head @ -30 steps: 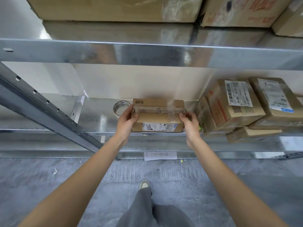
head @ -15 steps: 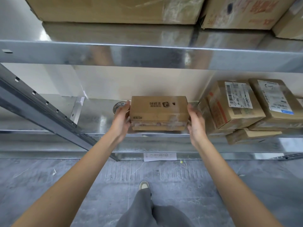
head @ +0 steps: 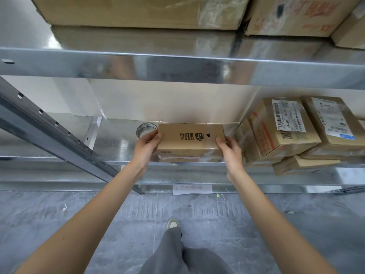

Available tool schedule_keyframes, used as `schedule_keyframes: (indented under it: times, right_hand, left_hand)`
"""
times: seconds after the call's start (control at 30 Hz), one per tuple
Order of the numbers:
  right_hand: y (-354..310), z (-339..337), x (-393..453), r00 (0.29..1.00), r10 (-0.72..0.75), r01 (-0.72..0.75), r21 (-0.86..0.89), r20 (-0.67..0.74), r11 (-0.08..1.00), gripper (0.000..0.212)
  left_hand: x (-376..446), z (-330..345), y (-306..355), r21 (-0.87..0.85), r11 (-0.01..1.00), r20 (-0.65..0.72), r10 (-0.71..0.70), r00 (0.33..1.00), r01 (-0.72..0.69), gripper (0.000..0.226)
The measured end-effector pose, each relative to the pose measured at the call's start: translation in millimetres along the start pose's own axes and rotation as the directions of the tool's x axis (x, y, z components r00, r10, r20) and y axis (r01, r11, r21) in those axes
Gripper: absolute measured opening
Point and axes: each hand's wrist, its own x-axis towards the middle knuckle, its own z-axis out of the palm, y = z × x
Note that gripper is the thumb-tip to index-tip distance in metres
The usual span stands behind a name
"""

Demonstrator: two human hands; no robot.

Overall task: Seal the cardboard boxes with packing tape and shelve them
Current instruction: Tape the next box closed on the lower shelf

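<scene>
A small brown cardboard box (head: 189, 138) with black print on its top lies on the metal shelf (head: 118, 143), near the front edge. My left hand (head: 147, 144) grips its left end and my right hand (head: 230, 148) grips its right end. Clear tape shines along the box's front side. A roll of packing tape (head: 145, 129) stands on the shelf just behind my left hand, partly hidden by it.
Several labelled, taped boxes (head: 286, 127) are stacked on the same shelf right of my right hand. Large cartons (head: 142, 10) fill the shelf above. A slanted metal brace (head: 49, 131) crosses at left. A paper slip (head: 192, 189) lies on the grey floor.
The box has been rolled away from me: the labelled, taped face that was in front is now underneath or at the front edge, and the printed face is on top.
</scene>
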Motion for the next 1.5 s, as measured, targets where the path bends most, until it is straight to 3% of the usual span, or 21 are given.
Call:
schedule_keyframes:
  times: [0.07,0.13,0.2,0.23,0.33,0.4,0.47,0.6,0.67,0.73,0.8,0.83,0.9,1.0,1.07,1.13,1.2,1.3,1.4,1.5]
  right_hand:
    - [3,5,-4,1.000,-0.003,0.003,-0.015,-0.002,1.000,0.033]
    - [5,9,-6,1.000,-0.010,0.010,-0.029,-0.014,1.000,0.031]
    - [6,13,-8,1.000,-0.014,0.013,-0.043,-0.027,0.999,0.028]
    - [6,14,-7,0.999,-0.019,0.018,-0.049,-0.032,0.999,0.027]
    - [6,13,-8,0.999,-0.028,0.025,-0.066,-0.032,0.998,0.035]
    - [8,12,-7,1.000,-0.025,0.024,-0.070,-0.017,0.997,0.037]
    - [9,10,-7,1.000,-0.023,0.022,-0.089,-0.012,0.996,0.039]
    - [10,9,-6,1.000,-0.010,0.009,-0.111,-0.012,0.994,0.044]
    - [10,9,-6,1.000,0.001,-0.003,-0.111,-0.016,0.994,0.043]
    - [10,12,-8,1.000,0.004,-0.007,-0.120,-0.031,0.993,0.042]
    - [12,18,-10,0.998,-0.001,-0.008,-0.151,-0.062,0.988,0.046]
    - [13,21,-11,0.997,-0.005,-0.007,-0.166,-0.072,0.986,0.047]
    - [11,29,-14,0.997,-0.019,0.002,-0.209,-0.079,0.978,0.049]
    - [-2,33,-18,0.988,-0.126,0.091,-0.326,-0.089,0.941,0.060]
    - [-18,31,-19,0.946,-0.322,0.271,-0.446,-0.040,0.853,0.058]
    - [-36,25,-18,0.906,-0.414,0.411,-0.418,0.088,0.811,0.044]
    - [-58,20,-26,0.921,-0.310,0.366,-0.255,0.235,0.895,0.019]
    - [-71,12,-30,0.898,-0.147,0.251,-0.208,0.415,0.945,0.016]
    - [-71,6,-31,0.892,-0.064,0.140,-0.138,0.447,0.980,0.016]
    - [-68,4,-33,0.890,-0.063,0.126,-0.112,0.452,0.986,0.013]
  left_hand:
    - [7,-6,-4,0.093,0.995,-0.083,0.046,0.995,-0.038,0.032]
    - [21,-18,-9,0.440,0.888,-0.124,0.209,0.970,-0.135,0.032]
    - [34,-31,-13,0.850,0.473,0.067,0.339,0.938,-0.231,0.048]
    - [39,-35,-14,0.925,0.281,0.170,0.301,0.938,-0.258,0.058]
    - [40,-30,-6,0.974,0.003,0.227,0.112,0.967,-0.229,0.079]
    - [42,-25,-5,0.950,-0.177,0.273,0.080,0.959,-0.256,0.088]
    - [44,-26,-3,0.924,-0.264,0.309,0.082,0.948,-0.278,0.088]
    - [49,-36,0,0.885,-0.324,0.396,0.144,0.907,-0.335,0.069]
    - [55,-43,9,0.891,-0.355,0.346,0.129,0.929,-0.283,0.066]
    - [59,-49,26,0.954,-0.239,0.227,0.169,0.959,-0.183,0.062]
    - [53,-46,51,0.978,0.135,0.119,0.274,0.954,-0.161,0.053]
    - [47,-39,63,0.909,0.363,0.083,0.318,0.945,-0.202,0.050]
    - [25,-13,86,0.677,0.668,0.043,0.381,0.924,-0.308,0.045]
    - [-24,33,101,0.250,0.906,0.088,0.332,0.939,-0.343,0.038]
    - [-51,56,93,0.120,0.946,0.177,0.279,0.944,-0.302,0.034]
    - [-69,70,77,0.062,0.961,0.252,0.246,0.936,-0.269,0.031]
    - [-77,78,61,0.046,0.966,0.317,0.229,0.920,-0.256,0.027]
    - [-84,83,43,0.057,0.956,0.350,0.252,0.902,-0.289,0.032]
    - [-86,85,35,0.072,0.956,0.354,0.243,0.903,-0.285,0.039]
    - [-89,88,33,0.054,0.963,0.342,0.232,0.911,-0.266,0.042]
